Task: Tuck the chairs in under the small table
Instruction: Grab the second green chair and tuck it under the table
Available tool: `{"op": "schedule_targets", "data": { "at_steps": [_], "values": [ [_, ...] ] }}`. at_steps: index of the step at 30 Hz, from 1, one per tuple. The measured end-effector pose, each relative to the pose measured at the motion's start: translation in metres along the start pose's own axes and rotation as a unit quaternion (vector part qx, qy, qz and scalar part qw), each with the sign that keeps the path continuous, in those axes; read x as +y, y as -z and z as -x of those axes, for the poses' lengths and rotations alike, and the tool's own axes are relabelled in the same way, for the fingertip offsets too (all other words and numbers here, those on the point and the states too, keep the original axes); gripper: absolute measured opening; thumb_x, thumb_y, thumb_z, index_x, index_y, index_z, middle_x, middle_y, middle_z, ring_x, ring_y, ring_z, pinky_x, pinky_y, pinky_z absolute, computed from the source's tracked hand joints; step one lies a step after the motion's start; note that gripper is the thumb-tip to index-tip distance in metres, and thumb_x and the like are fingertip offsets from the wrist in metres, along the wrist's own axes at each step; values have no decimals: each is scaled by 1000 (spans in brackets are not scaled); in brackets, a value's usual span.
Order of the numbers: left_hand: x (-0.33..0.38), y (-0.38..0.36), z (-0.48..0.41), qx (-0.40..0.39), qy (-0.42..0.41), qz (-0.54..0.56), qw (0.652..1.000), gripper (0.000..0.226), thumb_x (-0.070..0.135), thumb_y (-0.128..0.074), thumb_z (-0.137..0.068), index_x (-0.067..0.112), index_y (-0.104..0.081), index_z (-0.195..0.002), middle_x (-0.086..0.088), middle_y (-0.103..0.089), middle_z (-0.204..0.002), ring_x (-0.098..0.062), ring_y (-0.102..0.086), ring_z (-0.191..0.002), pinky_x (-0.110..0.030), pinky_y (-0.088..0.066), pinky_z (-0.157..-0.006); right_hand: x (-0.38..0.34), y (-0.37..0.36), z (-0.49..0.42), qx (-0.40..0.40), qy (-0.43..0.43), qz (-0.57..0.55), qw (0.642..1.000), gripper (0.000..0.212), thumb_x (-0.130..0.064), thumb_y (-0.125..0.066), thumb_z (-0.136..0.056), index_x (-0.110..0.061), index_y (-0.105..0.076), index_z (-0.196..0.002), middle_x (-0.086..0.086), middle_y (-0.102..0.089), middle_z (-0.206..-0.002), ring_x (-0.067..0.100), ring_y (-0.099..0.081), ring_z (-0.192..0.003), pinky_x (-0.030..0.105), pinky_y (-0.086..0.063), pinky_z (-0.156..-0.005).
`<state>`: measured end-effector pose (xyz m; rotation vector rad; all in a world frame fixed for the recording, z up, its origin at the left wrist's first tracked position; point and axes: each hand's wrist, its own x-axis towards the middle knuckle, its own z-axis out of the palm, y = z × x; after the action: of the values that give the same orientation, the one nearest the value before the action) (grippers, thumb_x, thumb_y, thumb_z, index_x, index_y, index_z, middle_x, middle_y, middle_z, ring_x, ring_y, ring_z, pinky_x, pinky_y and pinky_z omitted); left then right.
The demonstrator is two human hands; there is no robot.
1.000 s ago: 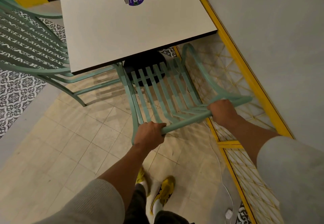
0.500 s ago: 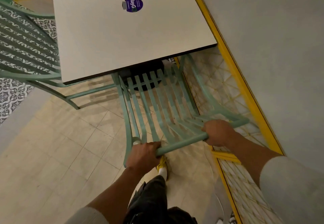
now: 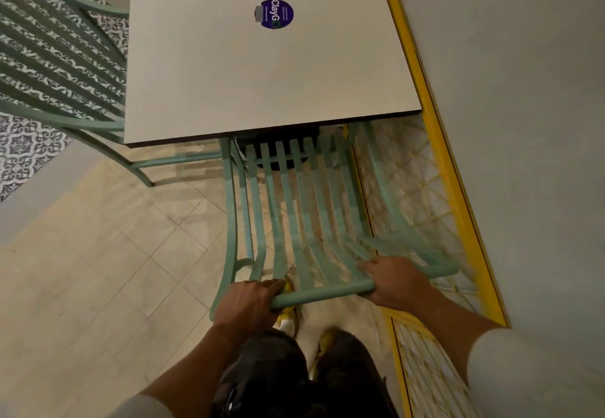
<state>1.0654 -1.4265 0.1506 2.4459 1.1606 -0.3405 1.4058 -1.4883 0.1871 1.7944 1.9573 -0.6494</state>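
Note:
A mint-green slatted metal chair (image 3: 304, 208) stands in front of me, its seat hidden under the near edge of the small white square table (image 3: 255, 73). Its back slats rise toward me to a round top rail. My left hand (image 3: 245, 303) grips the left end of that rail. My right hand (image 3: 393, 281) grips the rail toward its right end. A second green chair (image 3: 55, 67) stands at the table's left side, its seat partly under the tabletop.
A grey wall (image 3: 523, 122) with a yellow-framed lattice panel (image 3: 435, 208) runs close along the right of the chair and table. A round purple sticker (image 3: 274, 13) lies on the tabletop. Pale floor tiles (image 3: 98, 270) spread to my left. My yellow shoes (image 3: 288, 316) are just behind the chair.
The chair's top rail and both hands now sit lower and nearer to me in view, more of the back slats show, and my feet have stepped up close behind the chair.

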Motion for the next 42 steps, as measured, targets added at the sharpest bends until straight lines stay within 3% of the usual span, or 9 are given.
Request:
{"op": "schedule_targets", "data": {
  "at_steps": [4,7,10,17,22,26,33,38,42],
  "values": [
    [2,2,1,33,-6,2,999,54,65,-54,-93,45,-59,-143,10,-78,-117,-17,-75,-97,-35,-60,-84,5,-11,-5,24,25,25,999,68,-75,-47,-93,-38,-54,-149,-2,-72,-126,26,-71,-112,40,-58,-87],
    [5,0,5,92,-9,-15,996,53,67,-52,-87,42,-71,-131,11,-81,-104,-16,-77,-80,-30,-61,-69,8,-17,-6,39,32,26,998,66,-73,-50,-94,-38,-56,-148,-3,-72,-128,25,-71,-113,41,-59,-88],
    [13,2,6,94,0,-62,994,46,65,-77,-79,42,-77,-119,15,-81,-88,-10,-73,-63,-22,-53,-55,10,-23,-10,55,34,29,997,63,-73,-53,-93,-36,-62,-143,-3,-74,-124,26,-72,-110,41,-59,-86],
    [29,3,7,89,81,-44,992,46,56,-83,-82,41,-76,-125,10,-81,-88,-12,-72,-65,-25,-53,-58,18,-33,-13,105,42,46,993,59,-78,-48,-88,-37,-74,-122,-5,-77,-101,22,-73,-90,37,-55,-72],
    [33,19,-3,102,74,-38,991,42,48,-90,-78,36,-81,-118,8,-80,-82,-13,-73,-64,-27,-56,-57,22,-27,-22,111,33,43,992,55,-76,-52,-91,-38,-73,-125,-4,-75,-100,22,-72,-89,36,-47,-68],
    [32,27,-14,104,89,-28,990,42,51,-81,-87,38,-75,-127,7,-80,-92,-15,-75,-74,-33,-60,-67,29,-18,-32,110,34,44,992,54,-76,-54,-91,-40,-73,-127,-3,-76,-98,24,-72,-88,36,-44,-67],
    [26,27,-16,106,87,-18,990,44,51,-82,-86,37,-75,-127,7,-80,-93,-12,-73,-74,-33,-60,-68,28,-10,-33,119,43,39,991,50,-72,-57,-92,-37,-77,-122,-5,-76,-89,20,-72,-78,33,-48,-64],
    [21,32,-25,101,97,-19,990,44,52,-81,-87,39,-74,-128,6,-79,-93,-12,-71,-75,-32,-59,-68,27,-2,-39,135,40,34,989,48,-73,-56,-93,-39,-79,-117,-8,-72,-81,15,-54,-65,29,-41,-58],
    [23,32,-24,88,101,-20,991,45,54,-76,-90,40,-71,-132,7,-79,-100,-11,-72,-80,-29,-58,-70,25,-3,-34,129,25,34,991,48,-75,-56,-91,-40,-78,-116,-8,-68,-78,16,-56,-67,29,-44,-59]
  ]
}}
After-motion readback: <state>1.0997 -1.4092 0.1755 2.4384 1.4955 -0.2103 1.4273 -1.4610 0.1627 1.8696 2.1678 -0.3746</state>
